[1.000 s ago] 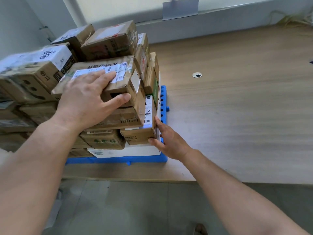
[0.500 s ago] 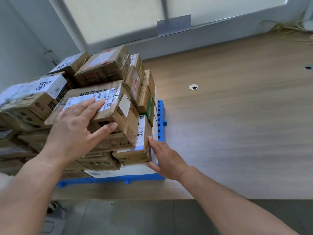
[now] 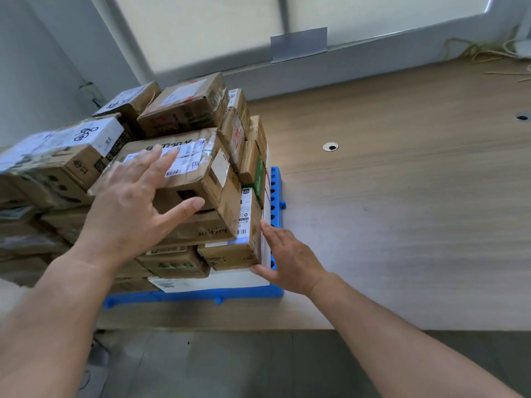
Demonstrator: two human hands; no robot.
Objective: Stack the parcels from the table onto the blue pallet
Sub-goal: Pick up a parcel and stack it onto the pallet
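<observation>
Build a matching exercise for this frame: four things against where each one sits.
Things: 1 left hand; 2 right hand; 3 blue plastic pallet; 4 round grey table grommet.
Places: A under the brown cardboard parcel stack; B over the white-labelled top parcel; C in the wooden tabletop; D against the stack's lower right side.
Pairs: 1-B; 2-D; 3-A; 4-C.

A single camera covered the scene, worn on the person's head. It looked forward and down, facing the far wall and its window (image 3: 215,30). The lens was wide-angle, so straight edges bowed near the frame borders. It sat close to the work: both forearms entered from the near edge, with the left hand (image 3: 126,208) and right hand (image 3: 290,259) at mid-frame. The parcels (image 3: 184,110) on the blue pallet (image 3: 189,295) filled the left half. The table (image 3: 402,211) ran right and far, and the floor (image 3: 230,366) lay along the near edge.
</observation>
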